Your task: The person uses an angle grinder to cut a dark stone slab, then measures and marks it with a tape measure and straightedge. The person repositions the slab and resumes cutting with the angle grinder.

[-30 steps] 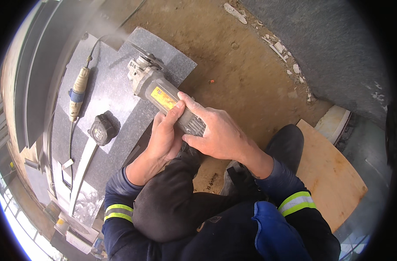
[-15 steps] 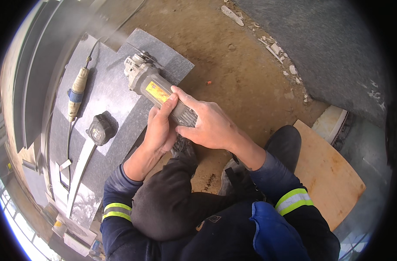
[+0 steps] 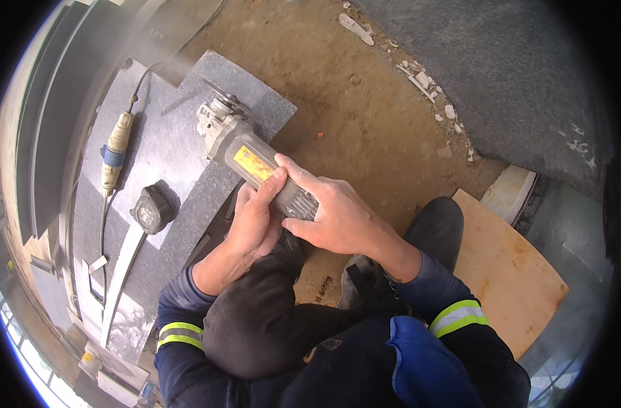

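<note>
Both my hands are wrapped around a grey, dusty angle grinder (image 3: 237,141) with a yellow label. My left hand (image 3: 250,221) grips the underside and left of its body, thumb on top. My right hand (image 3: 339,216) clasps the rear end, fingers over the top. The thin disc (image 3: 222,91) stands at the far end, over a speckled grey stone slab (image 3: 273,112). A dark line runs across the slab to the left of the disc. Whether the disc touches the stone I cannot tell. Pale dust hangs beyond it.
A black tape measure (image 3: 153,209) lies on the slab with its blade (image 3: 123,272) pulled out. Left of it is a cream-and-blue cable connector (image 3: 115,153). A wooden board (image 3: 508,272) sits at right. Stone chips (image 3: 423,80) line the dirt floor beside a large dark slab (image 3: 501,75).
The grinder and both hands have shifted slightly nearer and to the right over the slab. The dust plume looks thinner. The whole view has moved a little. Both grips stay the same.
</note>
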A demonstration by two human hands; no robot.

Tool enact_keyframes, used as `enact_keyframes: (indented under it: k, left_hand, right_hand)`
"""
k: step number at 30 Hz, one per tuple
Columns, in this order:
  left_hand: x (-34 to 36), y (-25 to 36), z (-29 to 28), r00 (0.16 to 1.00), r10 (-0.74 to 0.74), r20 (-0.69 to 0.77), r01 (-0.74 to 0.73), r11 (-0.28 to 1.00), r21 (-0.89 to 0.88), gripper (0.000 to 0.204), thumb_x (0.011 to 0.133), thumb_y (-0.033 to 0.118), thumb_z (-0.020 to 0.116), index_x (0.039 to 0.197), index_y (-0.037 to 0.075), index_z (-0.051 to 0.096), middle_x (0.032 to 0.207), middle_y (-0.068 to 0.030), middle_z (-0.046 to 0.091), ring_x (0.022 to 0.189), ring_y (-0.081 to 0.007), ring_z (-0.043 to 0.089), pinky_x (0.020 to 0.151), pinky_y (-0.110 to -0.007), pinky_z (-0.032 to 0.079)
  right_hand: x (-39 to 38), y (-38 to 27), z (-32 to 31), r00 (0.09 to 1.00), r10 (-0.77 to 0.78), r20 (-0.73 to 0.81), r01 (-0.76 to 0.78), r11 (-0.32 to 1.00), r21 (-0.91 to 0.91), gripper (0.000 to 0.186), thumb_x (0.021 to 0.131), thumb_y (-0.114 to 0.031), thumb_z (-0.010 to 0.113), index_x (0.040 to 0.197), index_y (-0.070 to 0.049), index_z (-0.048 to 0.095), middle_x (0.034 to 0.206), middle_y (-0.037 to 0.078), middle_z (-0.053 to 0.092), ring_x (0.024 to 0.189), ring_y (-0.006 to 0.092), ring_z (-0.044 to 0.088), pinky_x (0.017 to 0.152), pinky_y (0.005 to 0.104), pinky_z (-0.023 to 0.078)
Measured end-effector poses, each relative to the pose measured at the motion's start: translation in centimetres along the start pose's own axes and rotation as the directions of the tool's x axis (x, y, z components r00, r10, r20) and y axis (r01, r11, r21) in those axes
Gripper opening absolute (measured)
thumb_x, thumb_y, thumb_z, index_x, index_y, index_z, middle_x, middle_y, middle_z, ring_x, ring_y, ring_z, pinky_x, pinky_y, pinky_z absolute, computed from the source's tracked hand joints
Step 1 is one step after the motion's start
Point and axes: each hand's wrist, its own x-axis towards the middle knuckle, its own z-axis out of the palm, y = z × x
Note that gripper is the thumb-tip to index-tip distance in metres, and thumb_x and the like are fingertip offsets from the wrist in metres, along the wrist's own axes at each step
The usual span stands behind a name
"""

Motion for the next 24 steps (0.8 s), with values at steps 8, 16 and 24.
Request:
enact_keyframes:
  k: [8, 16, 24]
  left_hand:
    - [0.5, -0.2, -0.5, 1.0, 0.015, 0.01, -0.015, 1.0, 0.006, 0.041, 0.108, 0.031, 0.06, 0.132, -0.003, 0.055, 0.12, -0.0136, 0.066, 0.11, -0.0232, 0.068, 0.096, -0.041, 0.056]
    - [2.0, 0.7, -1.2, 0.996, 0.057, -0.065, -0.056, 0.998, 0.024, 0.037, 0.108, 0.03, 0.059, 0.129, -0.001, 0.057, 0.115, -0.0111, 0.067, 0.103, -0.0209, 0.069, 0.092, -0.039, 0.058]
    - [0.8, 0.3, -0.8, 0.999, 0.015, -0.048, -0.015, 1.0, 0.009, 0.037, 0.108, 0.03, 0.06, 0.129, 0.0, 0.057, 0.115, -0.0118, 0.067, 0.104, -0.0219, 0.07, 0.092, -0.04, 0.058]
  right_hand:
    - [0.7, -0.2, -0.4, 0.996, 0.063, 0.056, -0.063, 0.998, 0.002, 0.092, 0.083, -0.011, 0.078, 0.162, -0.003, 0.032, 0.127, 0.032, 0.067, 0.1, 0.0409, 0.074, 0.087, 0.0415, 0.057]
    - [3.0, 0.1, 0.1, 0.998, 0.042, 0.052, -0.042, 0.999, -0.002, 0.092, 0.084, -0.019, 0.075, 0.163, -0.007, 0.031, 0.087, 0.028, 0.071, 0.08, 0.0429, 0.071, 0.078, 0.0473, 0.056]
    - [1.5, 0.1, 0.3, 0.999, 0.018, 0.035, -0.018, 1.0, 0.006, 0.092, 0.083, -0.015, 0.077, 0.162, -0.005, 0.033, 0.113, 0.031, 0.071, 0.102, 0.0437, 0.072, 0.089, 0.0446, 0.056]
